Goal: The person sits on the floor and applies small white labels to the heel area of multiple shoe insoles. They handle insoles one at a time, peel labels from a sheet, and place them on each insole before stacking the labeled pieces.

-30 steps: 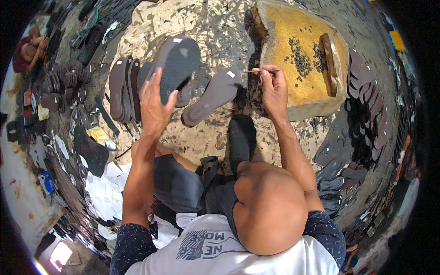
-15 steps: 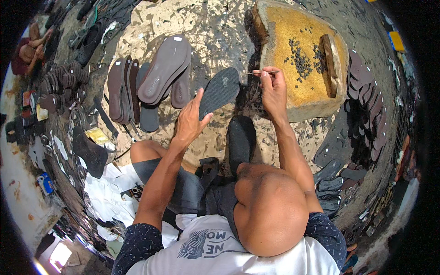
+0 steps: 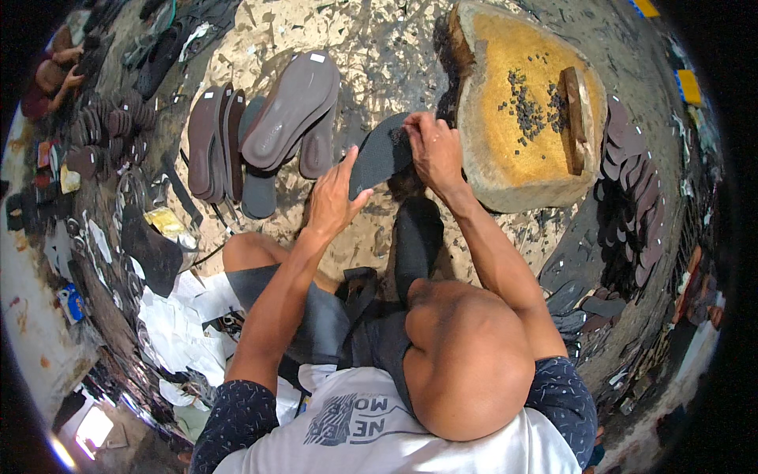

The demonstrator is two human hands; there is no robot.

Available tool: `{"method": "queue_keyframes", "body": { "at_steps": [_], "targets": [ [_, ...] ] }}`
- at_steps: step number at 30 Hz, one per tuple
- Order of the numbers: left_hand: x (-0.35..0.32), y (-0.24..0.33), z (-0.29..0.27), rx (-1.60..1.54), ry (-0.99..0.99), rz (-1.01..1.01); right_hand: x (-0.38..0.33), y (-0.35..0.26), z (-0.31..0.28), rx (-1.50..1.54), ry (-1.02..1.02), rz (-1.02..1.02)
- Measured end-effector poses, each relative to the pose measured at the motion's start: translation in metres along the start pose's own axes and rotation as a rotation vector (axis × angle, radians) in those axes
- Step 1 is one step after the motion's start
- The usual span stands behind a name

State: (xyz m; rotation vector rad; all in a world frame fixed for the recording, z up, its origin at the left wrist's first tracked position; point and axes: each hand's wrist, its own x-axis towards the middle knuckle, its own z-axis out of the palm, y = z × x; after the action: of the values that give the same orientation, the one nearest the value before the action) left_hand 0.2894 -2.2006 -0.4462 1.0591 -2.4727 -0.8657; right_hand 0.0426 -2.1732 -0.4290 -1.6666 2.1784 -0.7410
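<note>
My left hand [image 3: 332,199] grips the heel end of a black textured shoe sole [image 3: 376,164], thumb on the near side and fingers on the far side. At the sole's other end my right hand [image 3: 439,155] is closed in a pinch, fingertips at its edge. A thin, needle-like tool was in those fingers half a second ago; now the fingers mostly hide it. To the right stands a thick wooden block [image 3: 493,175] with a yellowish top. Small black pieces [image 3: 523,112] are scattered over it, beside a wooden bar [image 3: 578,118].
Brown insoles [image 3: 290,107] lie stacked left of the sole, with more brown soles [image 3: 207,150] beside them. A heap of dark sole pieces [image 3: 632,170] lies beyond the block. White paper [image 3: 181,328] is by my left leg. Another person [image 3: 54,79] sits at the far left.
My right hand has moved left from beside the block to the sole's far end. The left hand keeps its hold on the sole, and the view has shifted slightly.
</note>
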Motion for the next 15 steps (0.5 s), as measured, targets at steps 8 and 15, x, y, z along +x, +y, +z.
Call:
{"method": "queue_keyframes", "body": {
  "at_steps": [8, 15],
  "targets": [
    [0.001, 0.002, -0.006, -0.159, 0.02, -0.105, -0.022, -0.037, 0.015, 0.479, -0.114, 0.082],
    [-0.001, -0.004, -0.002, -0.132, -0.061, -0.184, -0.034, -0.06, 0.035, 0.261, -0.141, -0.114]
  ]
}}
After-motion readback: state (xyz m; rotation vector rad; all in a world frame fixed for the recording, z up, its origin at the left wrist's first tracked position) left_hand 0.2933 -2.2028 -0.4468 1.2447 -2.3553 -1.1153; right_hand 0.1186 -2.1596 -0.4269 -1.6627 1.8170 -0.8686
